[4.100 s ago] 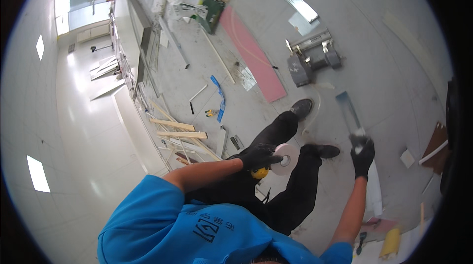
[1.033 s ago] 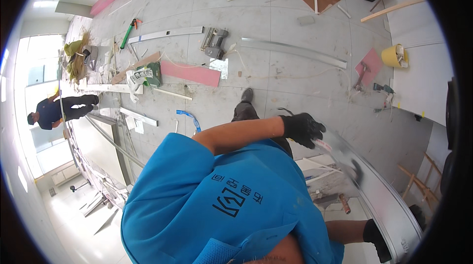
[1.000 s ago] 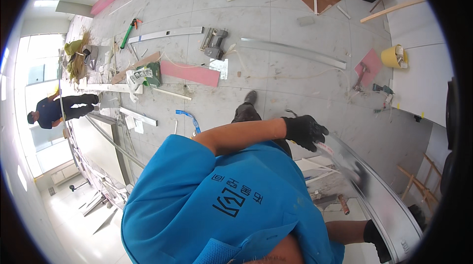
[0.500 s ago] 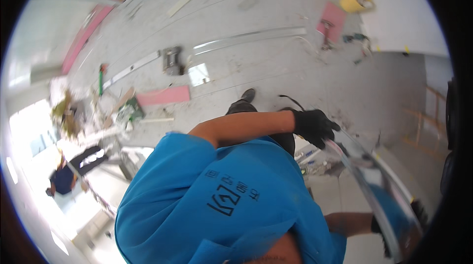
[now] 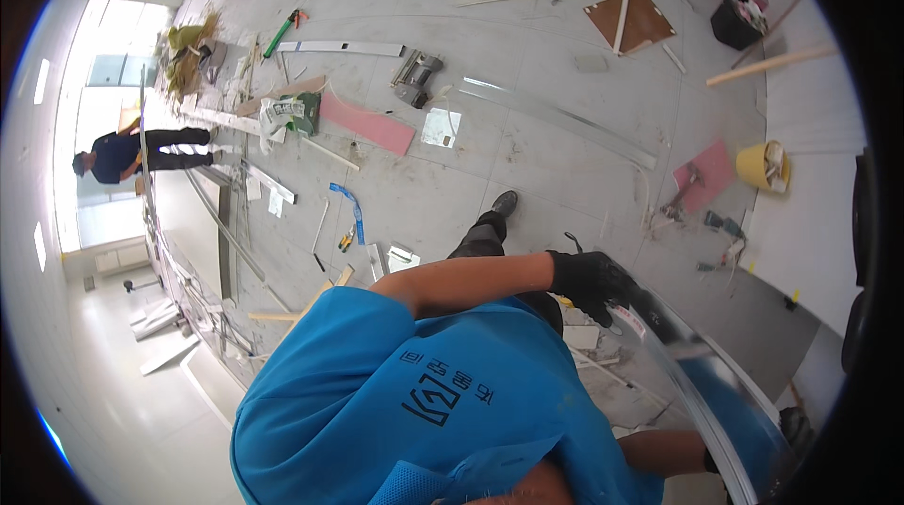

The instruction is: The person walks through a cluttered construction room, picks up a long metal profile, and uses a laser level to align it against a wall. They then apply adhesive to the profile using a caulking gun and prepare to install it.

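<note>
A long shiny metal channel slants from the middle right toward the lower right. My left hand, in a black glove, is closed around its upper end, with the arm reaching across my blue shirt. Further down the channel, my right hand grips it from both sides; the metal covers most of that black glove. The channel's inner face mirrors blue. Below my left hand, offcuts and thin strips lie on the floor.
Another metal channel lies on the grey floor, near a pink board strip and a grey power tool. A yellow bucket and black bucket stand at right. Far left, another person stands by bright windows.
My view has turned left, bringing more of the floor and the other person into sight. Both hands still hold the channel, which keeps nearly the same place before me.
</note>
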{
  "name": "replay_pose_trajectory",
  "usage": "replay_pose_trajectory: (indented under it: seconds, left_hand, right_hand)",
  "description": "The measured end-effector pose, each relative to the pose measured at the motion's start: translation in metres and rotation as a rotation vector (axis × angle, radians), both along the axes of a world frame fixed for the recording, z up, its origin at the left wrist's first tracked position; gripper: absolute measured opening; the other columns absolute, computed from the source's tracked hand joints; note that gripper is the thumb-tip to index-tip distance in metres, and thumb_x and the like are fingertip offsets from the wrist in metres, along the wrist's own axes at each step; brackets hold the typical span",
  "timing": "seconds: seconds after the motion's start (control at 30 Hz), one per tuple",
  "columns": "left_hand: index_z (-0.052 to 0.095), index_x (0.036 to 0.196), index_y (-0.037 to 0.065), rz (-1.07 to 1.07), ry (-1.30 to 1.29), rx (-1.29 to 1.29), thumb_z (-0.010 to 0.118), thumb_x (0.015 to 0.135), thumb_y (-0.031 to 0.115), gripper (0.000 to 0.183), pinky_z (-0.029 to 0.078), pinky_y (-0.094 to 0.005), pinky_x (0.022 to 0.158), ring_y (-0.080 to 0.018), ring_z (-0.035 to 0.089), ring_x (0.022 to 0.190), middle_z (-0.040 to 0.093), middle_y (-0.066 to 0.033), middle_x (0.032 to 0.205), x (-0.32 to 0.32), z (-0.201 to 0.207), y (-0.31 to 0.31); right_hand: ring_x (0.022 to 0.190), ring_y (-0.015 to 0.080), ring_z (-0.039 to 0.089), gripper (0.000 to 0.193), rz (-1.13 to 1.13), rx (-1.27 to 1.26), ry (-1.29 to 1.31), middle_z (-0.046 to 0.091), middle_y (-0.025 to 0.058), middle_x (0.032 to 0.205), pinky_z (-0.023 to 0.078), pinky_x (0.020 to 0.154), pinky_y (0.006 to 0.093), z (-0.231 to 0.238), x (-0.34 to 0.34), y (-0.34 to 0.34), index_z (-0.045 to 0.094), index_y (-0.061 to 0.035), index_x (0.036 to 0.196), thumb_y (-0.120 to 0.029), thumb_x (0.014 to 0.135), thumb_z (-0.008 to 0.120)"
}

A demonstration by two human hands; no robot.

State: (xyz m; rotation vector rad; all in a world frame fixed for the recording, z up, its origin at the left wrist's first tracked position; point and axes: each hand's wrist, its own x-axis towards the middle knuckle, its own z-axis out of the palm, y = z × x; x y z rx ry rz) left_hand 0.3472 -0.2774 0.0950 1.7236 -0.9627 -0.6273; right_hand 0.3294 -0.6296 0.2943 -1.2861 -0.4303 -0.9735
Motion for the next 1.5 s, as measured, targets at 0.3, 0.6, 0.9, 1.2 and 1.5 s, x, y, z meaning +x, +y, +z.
replay_pose_trajectory:
  seconds: [0.3,0.6,0.9,1.2,1.5]
  left_hand:
    - [0.07,0.103,0.012,0.113,0.092,-0.089,0.074,0.074,0.032,0.036,0.051,-0.0369,0.081,-0.0284,0.064,0.094,0.053,-0.0068,0.134,0.045,0.029,0.077]
    - [0.063,0.096,0.011,0.634,-0.476,0.182,0.066,0.079,0.03,0.026,0.05,-0.0414,0.072,-0.026,0.064,0.089,0.061,-0.0133,0.107,0.09,0.062,0.2]
    - [0.069,0.096,0.014,1.223,-0.189,0.275,0.073,0.073,0.029,0.028,0.052,-0.038,0.073,-0.0258,0.065,0.084,0.056,-0.0092,0.127,0.086,0.074,0.359]
    - [0.067,0.094,0.01,1.699,-0.016,0.208,0.073,0.076,0.034,0.031,0.051,-0.0395,0.07,-0.0277,0.064,0.082,0.063,-0.0084,0.096,0.083,-0.026,0.479]
    - [0.067,0.086,0.007,2.067,0.226,0.302,0.073,0.076,0.03,0.025,0.05,-0.0381,0.061,-0.0267,0.062,0.07,0.06,-0.0094,0.079,0.029,-0.043,0.539]
  right_hand:
    - [0.09,0.0343,0.057,0.059,0.085,-0.152,-0.051,0.056,0.0224,0.096,0.046,0.081,0.0493,0.047,0.11,0.082,0.055,0.0019,0.102,-0.052,0.081,0.045]
    - [0.084,0.0339,0.06,0.055,0.214,-0.35,-0.069,0.059,0.0225,0.089,0.05,0.075,0.049,0.073,0.292,0.2,0.059,0.0022,0.096,-0.048,0.083,0.042]
    - [0.069,0.0323,0.065,0.035,0.301,-0.345,-0.154,0.064,0.0256,0.081,0.055,0.06,0.0399,0.045,0.447,0.504,0.062,0.0147,0.089,-0.019,0.081,0.054]
    - [0.107,0.0364,0.058,0.055,1.075,0.01,0.464,0.058,0.0258,0.116,0.046,0.097,0.0468,-0.041,0.506,0.781,0.051,0.0101,0.123,-0.03,0.087,0.038]
    - [0.123,0.0321,0.05,0.048,1.495,-0.385,0.912,0.048,0.0191,0.135,0.043,0.1,0.0476,-0.196,0.56,0.988,0.037,-0.0024,0.138,-0.03,0.1,0.043]
